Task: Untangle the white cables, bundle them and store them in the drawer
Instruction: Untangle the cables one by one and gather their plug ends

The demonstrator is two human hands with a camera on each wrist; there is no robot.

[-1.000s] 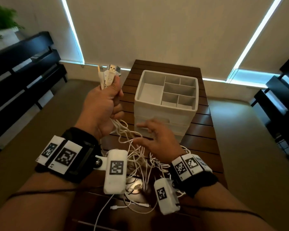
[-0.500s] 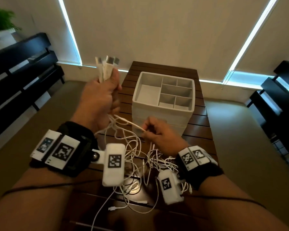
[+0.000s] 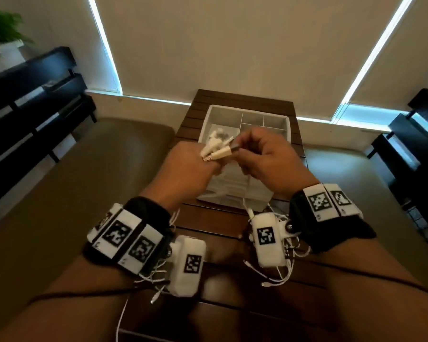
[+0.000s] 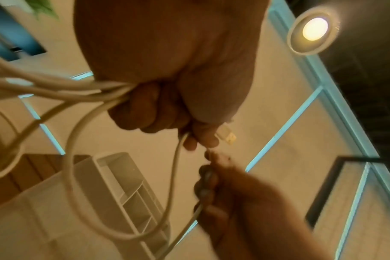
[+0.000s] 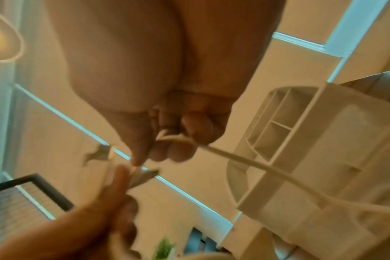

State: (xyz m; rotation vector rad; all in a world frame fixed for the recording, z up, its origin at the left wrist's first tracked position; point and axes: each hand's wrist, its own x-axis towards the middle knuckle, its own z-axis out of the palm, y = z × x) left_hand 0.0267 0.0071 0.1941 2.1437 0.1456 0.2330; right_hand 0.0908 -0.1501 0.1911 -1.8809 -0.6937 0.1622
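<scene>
My left hand [image 3: 193, 169] is a fist round a bunch of white cables [image 4: 56, 89], with their plug ends [image 3: 215, 148] sticking out above the thumb. My right hand [image 3: 252, 156] meets it and pinches one USB plug [image 3: 230, 151] at its metal tip, while another cable [image 5: 245, 161] runs under its curled fingers. Both hands hover in front of the white drawer organiser [image 3: 267, 114], whose open top is split into compartments. Loose cable loops [image 3: 279, 275] hang down and lie tangled on the wooden table [image 3: 220, 225] under my wrists. The drawer fronts are mostly hidden behind my hands.
The slatted table is narrow, with brown floor on both sides. Black benches [image 3: 35, 114] stand at the left and black furniture [image 3: 415, 149] at the right. A potted plant [image 3: 3, 33] sits at the far left. Stray cable ends [image 3: 156, 298] trail near the table's front.
My left hand has come down from its raised position to in front of the organiser. My right hand has lifted off the tangle and taken a plug beside the left thumb.
</scene>
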